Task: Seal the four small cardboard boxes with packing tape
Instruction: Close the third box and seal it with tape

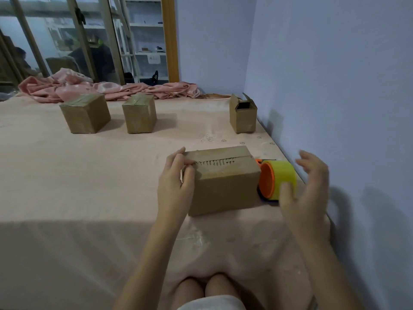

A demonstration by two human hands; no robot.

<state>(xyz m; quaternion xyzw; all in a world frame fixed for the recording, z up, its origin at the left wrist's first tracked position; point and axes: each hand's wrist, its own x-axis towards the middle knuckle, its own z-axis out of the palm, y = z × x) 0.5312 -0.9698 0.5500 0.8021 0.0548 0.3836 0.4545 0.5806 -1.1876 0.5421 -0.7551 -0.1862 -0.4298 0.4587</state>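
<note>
Near box: lies on the pink bedsheet near the right side; top flaps closed, seam rough and torn.
Left hand: grips the box's left end, fingers curled over the top edge at the seam.
Right hand: raised just right of the tape, fingers spread and relaxed, holds nothing.
Tape dispenser: yellow roll on an orange core, on the sheet, touching the box's right end.
Far left box: top taped shut.
Far middle box: top taped shut, well apart from the first.
Far right box: by the wall, flaps open.
Pink blanket: crumpled along the far edge.
</note>
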